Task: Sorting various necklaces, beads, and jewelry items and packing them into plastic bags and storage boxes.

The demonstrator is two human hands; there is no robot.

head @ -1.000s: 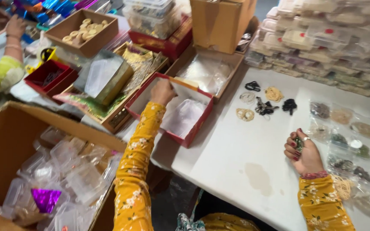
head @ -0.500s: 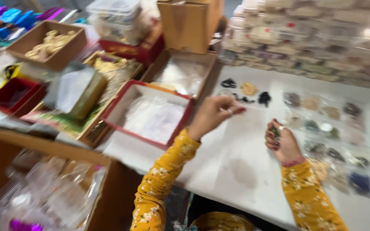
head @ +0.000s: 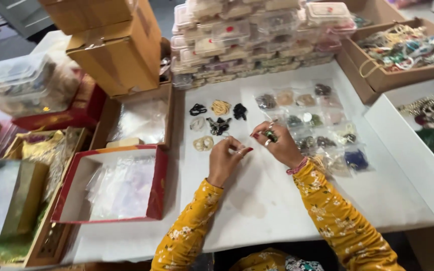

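The left hand (head: 225, 158) had come away from the red cardboard box of clear plastic bags (head: 110, 184) to meet the right hand (head: 277, 143) over the white tabletop (head: 277, 200); both sets of fingers pinched together, the right pinching a small dark green trinket (head: 270, 134).

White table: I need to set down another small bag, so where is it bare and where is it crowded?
Bare: white table between the sleeves, and right of the right hand. Crowded: loose pieces above the left hand, bagged rows beside them.
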